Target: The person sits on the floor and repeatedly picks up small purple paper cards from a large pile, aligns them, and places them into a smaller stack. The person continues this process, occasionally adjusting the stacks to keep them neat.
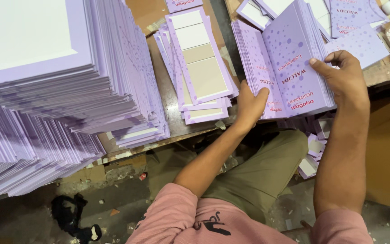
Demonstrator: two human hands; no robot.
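Item: bundle of lilac dotted card sheets, at the desk's near edge. Left hand cups its lower edge, fingers curled under; right hand clasps the right side, thumb on top. Likely thin, light, slippery, prone to fanning; best gripped at opposite edges. Tall lilac stack well apart.

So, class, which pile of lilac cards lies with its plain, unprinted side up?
The small middle pile, left of both hands: cream and white panels show. The held stack shows dotted print.
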